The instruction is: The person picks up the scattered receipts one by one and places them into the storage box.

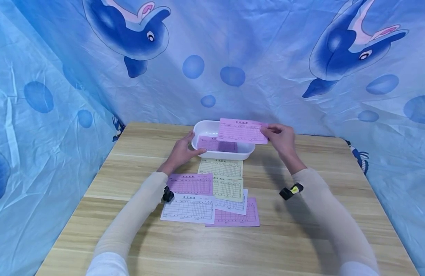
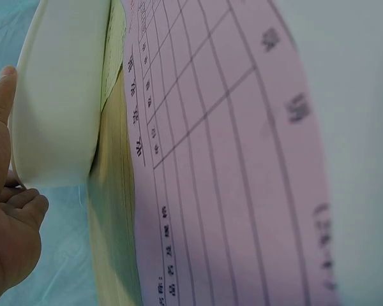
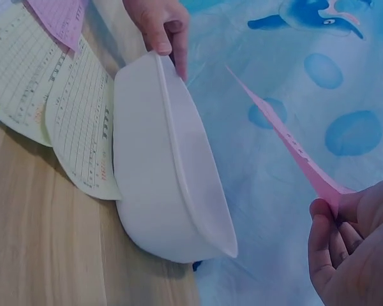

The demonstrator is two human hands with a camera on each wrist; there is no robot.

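Observation:
A white plastic tray [image 1: 222, 156] stands at the far middle of the wooden table [image 1: 302, 230], with one pink slip [image 1: 216, 146] lying inside it. My right hand [image 1: 282, 138] pinches the right end of another pink printed form [image 1: 241, 131] and holds it flat above the tray. In the right wrist view that form [image 3: 287, 137] shows edge-on, pinched by my right hand [image 3: 354, 255], beside the tray [image 3: 159, 185]. My left hand [image 1: 183, 151] grips the tray's left end, thumb on the near rim. The left hand [image 3: 159, 25] curls over the rim.
Several forms lie fanned out in front of the tray: yellow ones [image 1: 221, 168], a pink one [image 1: 191, 184], a white one [image 1: 188, 209] and another pink one [image 1: 237, 217]. Blue dolphin-print cloth [image 1: 267, 57] closes in the back and both sides.

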